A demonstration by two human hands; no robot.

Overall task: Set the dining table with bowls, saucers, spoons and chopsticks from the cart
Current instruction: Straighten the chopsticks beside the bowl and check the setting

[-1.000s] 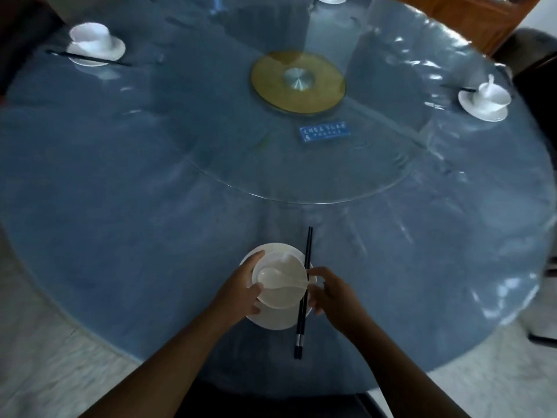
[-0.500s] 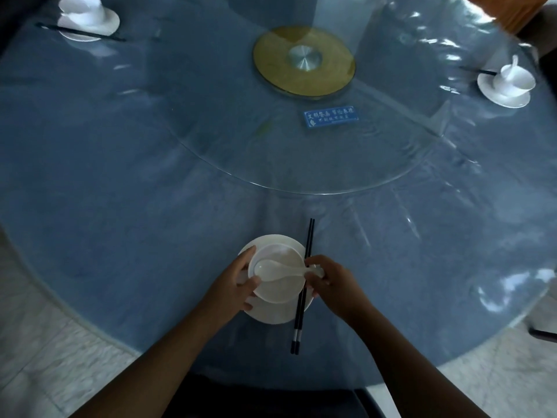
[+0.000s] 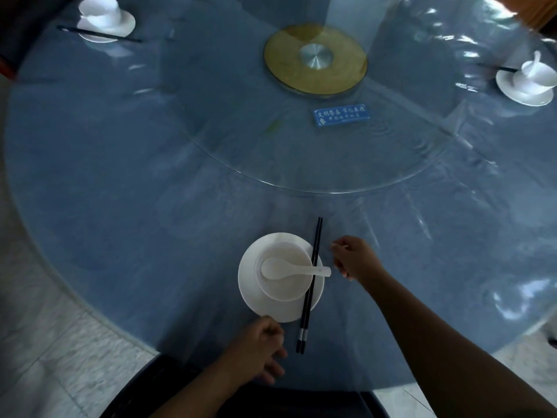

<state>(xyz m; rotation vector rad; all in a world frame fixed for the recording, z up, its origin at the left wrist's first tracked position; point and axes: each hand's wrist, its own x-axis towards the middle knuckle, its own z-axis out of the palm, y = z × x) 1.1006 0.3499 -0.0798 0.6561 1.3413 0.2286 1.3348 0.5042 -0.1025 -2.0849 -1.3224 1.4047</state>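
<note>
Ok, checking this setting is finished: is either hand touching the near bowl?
No: the left hand is below the saucer, the right hand beside the chopsticks, both clear of the bowl.

Likely a restaurant: round table (image 3: 90, 182), glass lazy Susan (image 3: 241, 137), blue sign (image 3: 342, 115).

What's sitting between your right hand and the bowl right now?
In the head view, the black chopsticks lie between the right hand and the bowl, across the rim of the saucer; the handle of the spoon crosses them.

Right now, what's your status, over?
Left hand, right hand empty. Bowl on saucer, spoon in bowl, chopsticks across saucer's right rim. Nothing blocking.
</note>
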